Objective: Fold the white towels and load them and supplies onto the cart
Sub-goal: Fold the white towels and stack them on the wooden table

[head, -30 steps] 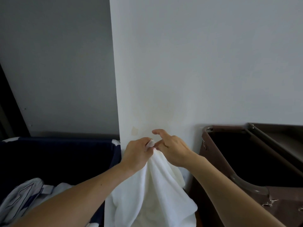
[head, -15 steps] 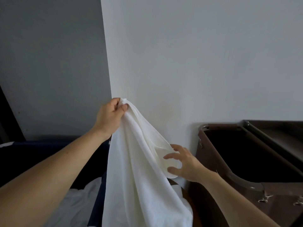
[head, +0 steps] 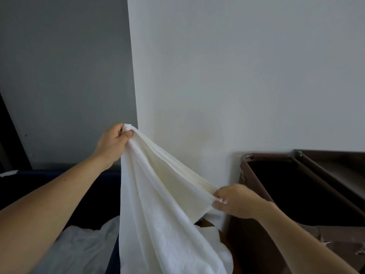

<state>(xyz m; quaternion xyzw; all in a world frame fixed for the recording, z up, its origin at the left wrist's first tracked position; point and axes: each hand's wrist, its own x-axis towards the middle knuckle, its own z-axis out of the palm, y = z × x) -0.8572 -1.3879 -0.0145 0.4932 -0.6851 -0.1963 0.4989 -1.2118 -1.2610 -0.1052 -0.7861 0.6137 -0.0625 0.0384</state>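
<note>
The biggest risk is an uneven fold. The towel point(head: 158, 214) is bunched into a wad where the left hand point(head: 112, 143) holds it, and it is unclear whether the right hand point(head: 237, 201) has a true corner or only a stretch of edge. If the edges are not found and squared, the fold will probably come out crooked. The right hand's hold also looks shallow, so a firm tug to spread the cloth could pull it free and drop that side. The tail hangs well below both hands, out of view, and might drag or catch on the dark bin point(head: 98, 186) under the left arm.

The left hand is raised, fingers and thumb clenched round the bunched end. The right hand is lower and further out, just beside the brown cart point(head: 266, 156), pinching the edge between thumb and fingers. Both arms reach forward, the cloth stretched on a slant between the hands
</note>
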